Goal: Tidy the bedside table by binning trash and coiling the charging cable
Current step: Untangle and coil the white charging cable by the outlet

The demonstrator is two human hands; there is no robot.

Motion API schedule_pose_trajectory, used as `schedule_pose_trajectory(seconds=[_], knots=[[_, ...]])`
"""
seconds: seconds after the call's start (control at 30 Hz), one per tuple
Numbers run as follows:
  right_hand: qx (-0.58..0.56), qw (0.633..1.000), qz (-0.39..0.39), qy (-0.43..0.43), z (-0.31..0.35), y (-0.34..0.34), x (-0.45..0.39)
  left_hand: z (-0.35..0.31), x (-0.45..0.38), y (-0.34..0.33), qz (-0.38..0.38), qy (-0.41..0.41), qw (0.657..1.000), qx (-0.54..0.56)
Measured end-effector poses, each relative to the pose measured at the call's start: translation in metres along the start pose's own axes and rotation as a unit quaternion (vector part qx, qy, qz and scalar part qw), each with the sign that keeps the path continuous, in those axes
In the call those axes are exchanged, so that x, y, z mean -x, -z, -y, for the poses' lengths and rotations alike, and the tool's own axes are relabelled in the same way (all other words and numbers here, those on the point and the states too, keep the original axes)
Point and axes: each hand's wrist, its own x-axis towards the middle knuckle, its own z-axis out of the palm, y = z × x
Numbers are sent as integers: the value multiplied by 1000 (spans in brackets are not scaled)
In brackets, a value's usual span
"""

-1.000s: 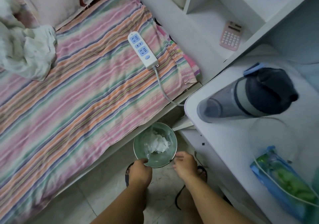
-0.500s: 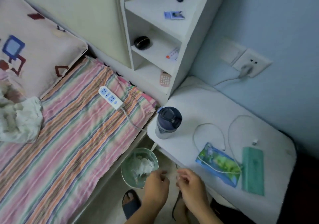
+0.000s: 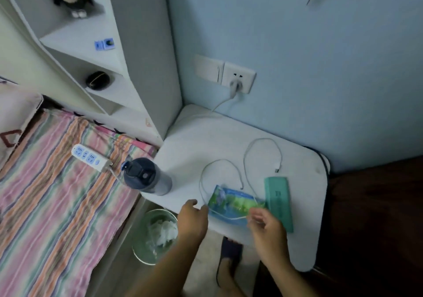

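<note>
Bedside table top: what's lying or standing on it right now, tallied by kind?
Water bottle: 1
White charging cable: 1
Blue-green snack packet: 1
Green flat packet: 1
Total: 4

The second white cord, from the wall socket, only crosses the table's back corner, so it is not counted.
</note>
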Motion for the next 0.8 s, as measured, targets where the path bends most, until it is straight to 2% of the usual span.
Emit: schedule_pose_trajectory(seconds=[0.2, 0.27, 0.37, 0.53, 0.63, 0.73, 0.8], knots=[[-8, 999, -8, -30, 0, 15, -36, -27, -10, -24, -68, 13, 994, -80], [-2, 999, -13, -45, 6, 13, -48, -38, -14, -31, -96, -29, 985, -138], [16, 999, -11, -45, 16, 5, -69, -56, -26, -43, -91, -146, 963, -208], [92, 995, 25, -29, 23, -11, -116, -88, -62, -62, -56, -323, 870, -369], [122, 991, 30, -43, 27, -23, -139, -100, -84, -74, -2, -377, 815, -439], [139, 988, 26, -56, 30, -35, -156, -102, -99, -86, 55, -422, 736, -527], [131, 990, 22, -57, 32, -42, -162, -99, -106, -91, 65, -442, 712, -542]])
